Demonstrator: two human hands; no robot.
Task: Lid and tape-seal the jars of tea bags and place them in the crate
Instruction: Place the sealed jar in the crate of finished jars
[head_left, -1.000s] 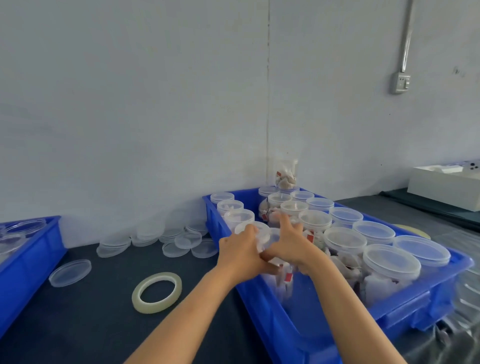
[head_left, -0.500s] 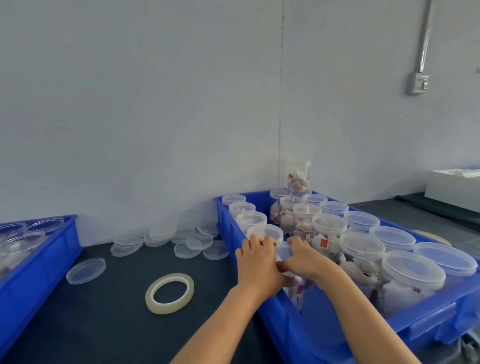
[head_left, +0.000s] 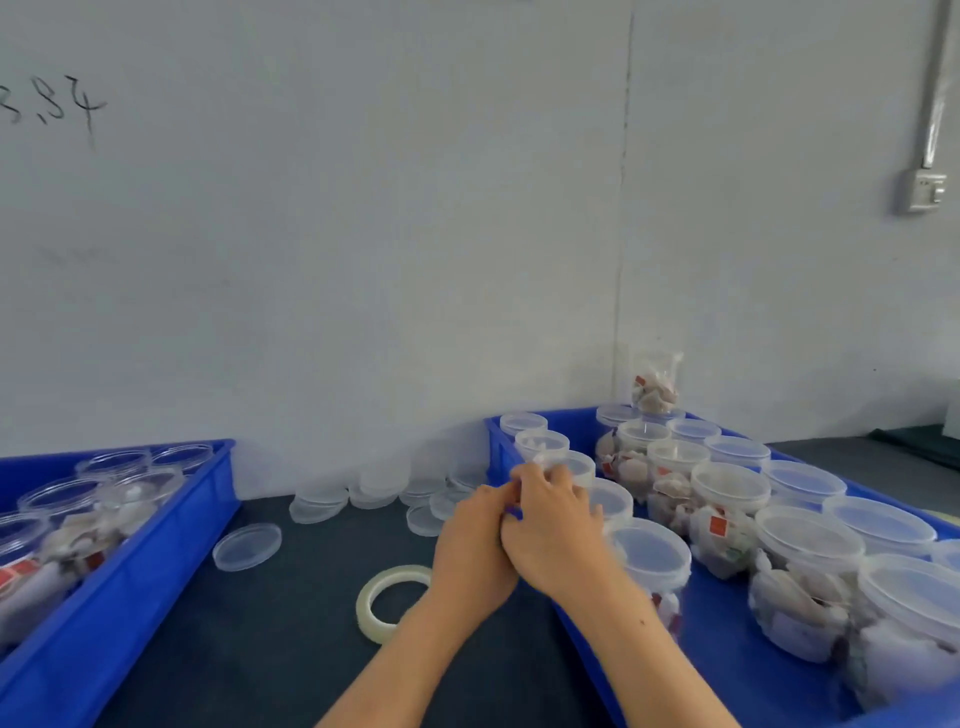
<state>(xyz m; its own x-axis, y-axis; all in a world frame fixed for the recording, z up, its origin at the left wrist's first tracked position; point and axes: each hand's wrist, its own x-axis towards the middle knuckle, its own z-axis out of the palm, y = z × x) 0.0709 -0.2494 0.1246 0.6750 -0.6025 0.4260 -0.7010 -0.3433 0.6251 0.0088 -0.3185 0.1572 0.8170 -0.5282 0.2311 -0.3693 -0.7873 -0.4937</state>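
Observation:
The right blue crate holds several lidded clear jars of tea bags. The nearest jar of its left column stands lidded just behind my right wrist. My hands are pressed together over the crate's left rim. My right hand shows its back, its loosely bent fingers lying over the lid of another jar, with nothing visible in its grip. My left hand sits against it, its fingertips hidden behind the right hand. The clear tape roll lies flat on the dark mat beside my left wrist.
A second blue crate at the left holds open jars with tea bags. Loose clear lids lie on the mat, and more are stacked along the wall. An unlidded jar stands on top of the far jars.
Both hands have come up and to the left from inside the right crate to its left rim. The jar they held now stands in the crate. The view has swung left, showing the left crate.

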